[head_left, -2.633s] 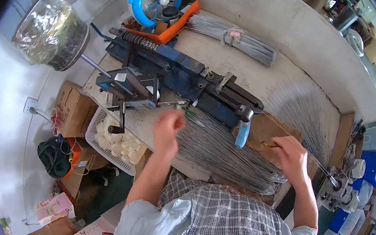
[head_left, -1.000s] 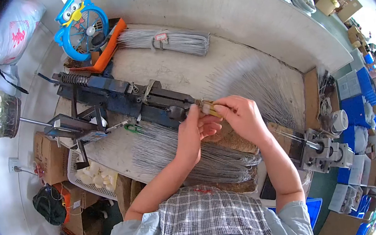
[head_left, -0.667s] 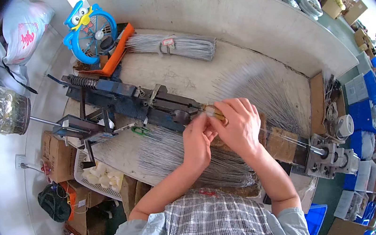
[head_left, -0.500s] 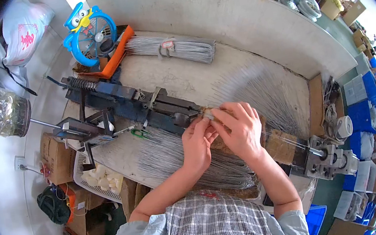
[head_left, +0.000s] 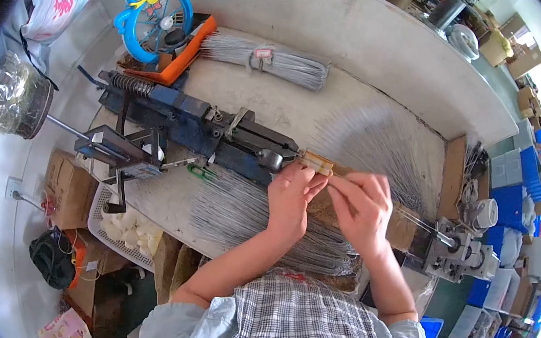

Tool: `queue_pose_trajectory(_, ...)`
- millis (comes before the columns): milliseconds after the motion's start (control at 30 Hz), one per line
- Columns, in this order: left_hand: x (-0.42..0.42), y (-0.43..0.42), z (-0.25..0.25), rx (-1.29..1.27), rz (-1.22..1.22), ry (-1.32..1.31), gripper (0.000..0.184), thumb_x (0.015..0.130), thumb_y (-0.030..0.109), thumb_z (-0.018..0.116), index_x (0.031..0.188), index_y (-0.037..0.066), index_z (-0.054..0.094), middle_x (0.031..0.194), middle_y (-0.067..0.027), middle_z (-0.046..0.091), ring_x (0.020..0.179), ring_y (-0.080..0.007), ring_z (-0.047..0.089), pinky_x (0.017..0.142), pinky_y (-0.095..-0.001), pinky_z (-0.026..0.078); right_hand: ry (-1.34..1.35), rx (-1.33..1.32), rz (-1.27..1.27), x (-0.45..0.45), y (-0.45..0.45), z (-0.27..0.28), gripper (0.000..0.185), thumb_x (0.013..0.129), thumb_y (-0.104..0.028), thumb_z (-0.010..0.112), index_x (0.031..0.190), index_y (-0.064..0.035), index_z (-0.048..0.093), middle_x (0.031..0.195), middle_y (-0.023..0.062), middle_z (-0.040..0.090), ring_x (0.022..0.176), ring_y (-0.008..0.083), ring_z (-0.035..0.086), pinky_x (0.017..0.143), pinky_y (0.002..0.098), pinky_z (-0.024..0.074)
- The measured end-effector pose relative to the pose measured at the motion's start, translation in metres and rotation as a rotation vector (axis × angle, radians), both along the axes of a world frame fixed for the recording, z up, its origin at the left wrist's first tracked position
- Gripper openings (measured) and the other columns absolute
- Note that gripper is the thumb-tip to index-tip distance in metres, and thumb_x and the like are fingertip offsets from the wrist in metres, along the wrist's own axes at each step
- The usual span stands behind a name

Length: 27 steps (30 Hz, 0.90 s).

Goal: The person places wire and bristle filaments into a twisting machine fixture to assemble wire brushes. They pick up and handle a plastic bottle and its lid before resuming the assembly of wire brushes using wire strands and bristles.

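Note:
A small yellow-edged piece with a pale middle (head_left: pixel 317 162) lies at the right-hand end of the dark metal bench fixture (head_left: pixel 239 137). My left hand (head_left: pixel 294 200) is closed on its lower edge, fingers bent and pressed together. Just right of it, my right hand (head_left: pixel 362 208) makes a pinch near the piece's right end; whatever is between the fingertips is too small to make out. Under and beside my hands lies a bundle of thin grey wires (head_left: pixel 241 207). More wires (head_left: pixel 377 148) fan out behind my right hand.
A tied wire bundle (head_left: pixel 270 59) lies by the back panel, near an orange tray (head_left: pixel 193 50) and a blue cartoon fan (head_left: pixel 154 21). At the right stands a metal clamp device (head_left: pixel 459 250). A white basket (head_left: pixel 112 234) with pale pieces sits lower left. Green-handled tool (head_left: pixel 200 173) lies beside the fixture.
My right hand has moved right and down, off the top of the yellow-edged piece, leaving it more visible. My left hand stays beside it. The whole view has shifted and tilted slightly.

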State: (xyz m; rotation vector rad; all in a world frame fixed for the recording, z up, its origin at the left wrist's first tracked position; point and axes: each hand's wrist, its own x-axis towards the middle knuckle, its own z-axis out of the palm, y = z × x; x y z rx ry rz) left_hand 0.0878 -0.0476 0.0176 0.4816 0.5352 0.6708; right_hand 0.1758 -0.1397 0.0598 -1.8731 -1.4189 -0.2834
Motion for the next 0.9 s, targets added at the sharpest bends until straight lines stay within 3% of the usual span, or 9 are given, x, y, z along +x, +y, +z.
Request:
queue_pose_trajectory(67, 0.000, 0.003, -0.004, -0.030, -0.007, -0.020, 0.017, 0.091, 0.012, 0.054, 0.101, -0.001, 0.060, 0.096, -0.0074, 0.065, 0.090, -0.0148, 0.063, 0.084, -0.0305, 0.050, 0.322, -0.093, 0.044, -0.013, -0.002, 0.000, 0.019, 0.079, -0.007, 0.070, 0.097, -0.0044, 0.070, 0.075, 0.0087, 0.065, 0.065, 0.0230, 0.062, 0.062, 0.0316, 0.0503)
queue_pose_trajectory(167, 0.000, 0.005, -0.002, -0.029, -0.019, 0.000, 0.020, 0.093, 0.014, 0.051, 0.101, -0.002, 0.060, 0.095, -0.0103, 0.065, 0.087, -0.0158, 0.063, 0.077, -0.0289, 0.050, 0.824, -0.177, 0.099, -0.022, 0.001, -0.023, 0.025, 0.089, -0.012, 0.064, 0.113, -0.0036, 0.066, 0.081, 0.0112, 0.069, 0.064, 0.0121, 0.064, 0.058, 0.0269, 0.0502)
queue_pose_trajectory(233, -0.002, 0.005, -0.013, 0.019, -0.050, 0.009, 0.027, 0.094, 0.019, 0.049, 0.105, -0.003, 0.059, 0.100, -0.0135, 0.065, 0.091, -0.0198, 0.064, 0.081, -0.0312, 0.051, 0.922, -0.206, 0.098, -0.022, 0.003, -0.025, 0.028, 0.090, -0.013, 0.063, 0.118, -0.0042, 0.064, 0.078, 0.0102, 0.068, 0.061, 0.0103, 0.062, 0.056, 0.0265, 0.0501)
queue_pose_trajectory(267, -0.002, 0.004, -0.016, 0.004, -0.033, 0.012, 0.023, 0.094, 0.017, 0.049, 0.103, -0.002, 0.059, 0.095, -0.0111, 0.065, 0.086, -0.0167, 0.063, 0.075, -0.0282, 0.050, 0.972, -0.221, 0.096, -0.021, 0.004, -0.025, 0.030, 0.091, -0.013, 0.063, 0.120, -0.0044, 0.063, 0.076, 0.0097, 0.067, 0.059, 0.0095, 0.061, 0.055, 0.0263, 0.0500)
queue_pose_trajectory(333, 0.000, 0.004, -0.015, -0.031, -0.001, 0.019, 0.016, 0.094, 0.014, 0.050, 0.098, 0.001, 0.060, 0.086, -0.0064, 0.065, 0.074, -0.0106, 0.060, 0.063, -0.0224, 0.047, 0.992, -0.161, 0.088, -0.020, 0.006, -0.022, 0.035, 0.090, -0.014, 0.064, 0.124, -0.0052, 0.060, 0.073, 0.0084, 0.066, 0.058, 0.0094, 0.061, 0.055, 0.0263, 0.0500)
queue_pose_trajectory(433, 0.003, 0.001, 0.000, -0.045, 0.038, 0.037, 0.015, 0.094, 0.014, 0.050, 0.096, 0.003, 0.060, 0.083, -0.0039, 0.063, 0.071, -0.0097, 0.059, 0.058, -0.0227, 0.046, 0.872, -0.180, 0.038, -0.016, 0.012, -0.018, 0.040, 0.090, -0.015, 0.064, 0.128, -0.0063, 0.057, 0.071, 0.0074, 0.066, 0.057, 0.0091, 0.061, 0.055, 0.0263, 0.0503)
queue_pose_trajectory(533, 0.000, 0.003, -0.010, -0.017, -0.012, 0.064, 0.023, 0.096, 0.020, 0.049, 0.104, 0.000, 0.058, 0.097, -0.0109, 0.065, 0.085, -0.0182, 0.064, 0.073, -0.0310, 0.052, 0.768, -0.176, 0.041, -0.012, 0.018, -0.029, 0.042, 0.090, -0.016, 0.064, 0.130, -0.0070, 0.056, 0.072, 0.0078, 0.068, 0.056, 0.0090, 0.060, 0.055, 0.0262, 0.0502)
queue_pose_trajectory(667, -0.004, 0.004, -0.009, -0.066, -0.020, 0.034, 0.026, 0.097, 0.023, 0.047, 0.105, 0.002, 0.059, 0.096, -0.0105, 0.065, 0.084, -0.0184, 0.064, 0.072, -0.0316, 0.052, 0.742, -0.145, 0.086, -0.010, 0.022, -0.030, 0.043, 0.090, -0.016, 0.063, 0.131, -0.0068, 0.055, 0.077, 0.0095, 0.070, 0.055, 0.0089, 0.060, 0.055, 0.0257, 0.0492)
queue_pose_trajectory(900, -0.005, 0.003, -0.009, -0.146, -0.022, -0.005, 0.034, 0.098, 0.030, 0.041, 0.108, 0.002, 0.059, 0.099, -0.0112, 0.065, 0.088, -0.0200, 0.063, 0.072, -0.0327, 0.051, 0.975, -0.214, 0.100, -0.008, 0.015, -0.014, 0.039, 0.091, -0.015, 0.063, 0.129, -0.0070, 0.057, 0.075, 0.0058, 0.068, 0.054, 0.0070, 0.058, 0.053, 0.0250, 0.0477)
